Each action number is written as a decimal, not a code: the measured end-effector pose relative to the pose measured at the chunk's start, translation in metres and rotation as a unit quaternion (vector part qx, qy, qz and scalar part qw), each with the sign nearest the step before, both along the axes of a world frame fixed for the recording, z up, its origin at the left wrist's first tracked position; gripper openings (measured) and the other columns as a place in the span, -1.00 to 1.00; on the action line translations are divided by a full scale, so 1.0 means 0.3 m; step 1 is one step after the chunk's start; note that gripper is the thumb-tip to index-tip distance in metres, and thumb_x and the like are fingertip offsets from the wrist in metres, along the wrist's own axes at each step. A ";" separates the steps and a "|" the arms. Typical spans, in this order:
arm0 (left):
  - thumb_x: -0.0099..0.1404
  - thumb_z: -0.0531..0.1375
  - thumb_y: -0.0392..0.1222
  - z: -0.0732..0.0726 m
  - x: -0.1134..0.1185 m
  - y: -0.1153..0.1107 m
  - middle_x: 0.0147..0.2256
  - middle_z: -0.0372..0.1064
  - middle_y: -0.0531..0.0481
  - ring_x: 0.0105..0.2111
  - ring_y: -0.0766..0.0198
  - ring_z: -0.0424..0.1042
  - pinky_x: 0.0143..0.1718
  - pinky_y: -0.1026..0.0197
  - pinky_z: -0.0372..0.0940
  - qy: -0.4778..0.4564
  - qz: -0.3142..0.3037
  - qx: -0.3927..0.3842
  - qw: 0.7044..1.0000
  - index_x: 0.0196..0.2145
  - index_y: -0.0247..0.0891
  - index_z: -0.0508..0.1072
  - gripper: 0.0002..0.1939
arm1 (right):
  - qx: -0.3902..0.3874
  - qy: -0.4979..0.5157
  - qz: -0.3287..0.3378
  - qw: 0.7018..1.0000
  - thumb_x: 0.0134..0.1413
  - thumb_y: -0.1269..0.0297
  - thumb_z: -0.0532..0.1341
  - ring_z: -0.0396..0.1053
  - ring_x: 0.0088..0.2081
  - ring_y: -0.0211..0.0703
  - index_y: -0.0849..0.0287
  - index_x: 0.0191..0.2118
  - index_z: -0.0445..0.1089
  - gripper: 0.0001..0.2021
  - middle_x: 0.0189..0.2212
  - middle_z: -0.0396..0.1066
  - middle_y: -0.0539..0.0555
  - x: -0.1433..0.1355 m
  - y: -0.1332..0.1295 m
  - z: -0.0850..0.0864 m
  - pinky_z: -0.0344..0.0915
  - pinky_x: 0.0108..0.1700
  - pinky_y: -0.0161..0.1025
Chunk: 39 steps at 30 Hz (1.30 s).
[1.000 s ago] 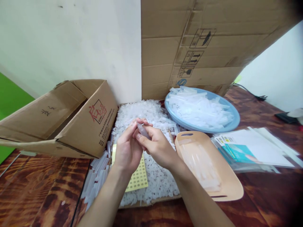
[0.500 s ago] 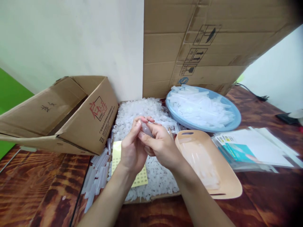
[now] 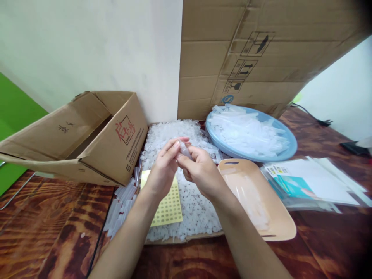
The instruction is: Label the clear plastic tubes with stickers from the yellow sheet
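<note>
Whitish translucent tube (image 3: 186, 151): in both hands, above heaped small pale pieces (image 3: 196, 209) | right hand (image 3: 202, 170): fingers gripping tube | left hand (image 3: 162, 168): fingers closed about its far end | versus half a second ago: left hand angles further outward, baring more yellow dotted sheet (image 3: 170, 203) | tan tray (image 3: 280, 221): on counter (image 3: 328, 240), right

The one camera rides on the person's head, looking forward and steeply down over both forearms (image 3: 124, 240), which climb from the bottom edge of the frame. It sits close enough that the left hand (image 3: 162, 168) and right hand (image 3: 200, 168) meet large near the centre. The wooden tabletop (image 3: 52, 221) fills the lower corners, while the wide gaze also takes in a pale wall (image 3: 116, 50) at upper left and upright cardboard (image 3: 209, 50) at upper right. Darkness rounds off the frame's right-hand corners.
</note>
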State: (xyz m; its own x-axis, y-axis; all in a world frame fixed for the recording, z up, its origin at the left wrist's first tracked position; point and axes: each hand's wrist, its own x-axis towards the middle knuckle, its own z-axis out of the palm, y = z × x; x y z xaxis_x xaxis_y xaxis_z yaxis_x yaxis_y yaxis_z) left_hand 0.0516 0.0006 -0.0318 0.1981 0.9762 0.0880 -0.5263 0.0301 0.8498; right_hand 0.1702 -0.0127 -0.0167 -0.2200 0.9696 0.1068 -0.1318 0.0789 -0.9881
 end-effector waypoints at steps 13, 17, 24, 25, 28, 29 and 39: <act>0.46 0.18 -0.14 -0.036 -0.202 0.069 -0.18 0.59 -0.08 -0.16 0.10 0.54 -0.07 0.12 0.36 0.562 0.103 0.188 0.799 -0.20 -0.21 0.60 -0.81 | 0.045 0.069 -0.082 0.993 0.31 0.04 0.31 0.04 -0.70 -0.47 0.10 -0.13 0.50 -0.76 -0.46 0.36 -0.09 0.095 0.016 0.042 0.03 -0.69 -0.41; 0.34 0.30 -0.32 -0.130 -0.137 0.063 -0.14 0.58 -0.07 -0.14 0.05 0.54 -0.04 0.08 0.34 0.647 0.026 0.210 0.732 -0.19 -0.18 0.63 -0.87 | 0.063 0.033 -0.086 0.994 0.33 0.02 0.31 -0.05 -0.68 -0.48 0.13 -0.18 0.57 -0.73 -0.54 0.27 -0.09 0.096 0.015 0.030 -0.16 -0.68 -0.39; 0.42 0.20 -0.39 -0.196 -0.089 0.072 -0.07 0.53 -0.13 -0.02 0.00 0.51 0.05 0.03 0.32 0.711 -0.017 0.222 0.667 -0.13 -0.20 0.57 -0.81 | 0.080 0.038 -0.122 0.988 0.28 0.12 0.35 -0.05 -0.67 -0.46 0.14 -0.27 0.61 -0.80 -0.57 0.29 -0.08 0.108 0.006 0.027 -0.17 -0.66 -0.36; 0.41 0.20 -0.39 -0.195 -0.092 0.074 -0.05 0.53 -0.14 -0.01 0.00 0.51 0.06 0.03 0.32 0.714 -0.017 0.223 0.664 -0.10 -0.20 0.56 -0.81 | 0.079 0.044 -0.130 0.987 0.27 0.13 0.35 -0.05 -0.67 -0.46 0.14 -0.28 0.61 -0.80 -0.58 0.28 -0.08 0.106 0.006 0.025 -0.18 -0.66 -0.36; 0.41 0.20 -0.39 -0.195 -0.101 0.078 -0.04 0.52 -0.13 -0.01 0.04 0.52 0.06 0.08 0.33 0.714 -0.018 0.224 0.663 -0.07 -0.18 0.55 -0.79 | 0.072 0.058 -0.148 0.985 0.25 0.15 0.36 -0.04 -0.69 -0.46 0.14 -0.30 0.60 -0.81 -0.59 0.27 -0.09 0.097 0.011 0.020 -0.19 -0.67 -0.36; 0.42 0.18 -0.40 -0.195 -0.104 0.079 -0.05 0.52 -0.12 -0.02 0.06 0.52 0.06 0.10 0.33 0.713 -0.017 0.224 0.664 -0.06 -0.18 0.55 -0.77 | 0.066 0.064 -0.148 0.985 0.24 0.15 0.36 -0.04 -0.69 -0.47 0.15 -0.31 0.60 -0.81 -0.59 0.27 -0.09 0.094 0.013 0.019 -0.20 -0.67 -0.36; 0.43 0.07 -0.43 -0.210 -0.127 0.088 -0.07 0.44 -0.21 -0.08 0.05 0.51 0.02 0.06 0.34 0.712 -0.007 0.208 0.671 -0.08 -0.25 0.53 -0.72 | -0.063 0.175 -0.047 0.981 0.11 0.21 0.30 0.04 -0.68 -0.45 0.24 -0.19 0.59 -0.77 -0.50 0.37 -0.03 0.090 0.042 0.021 -0.10 -0.61 -0.33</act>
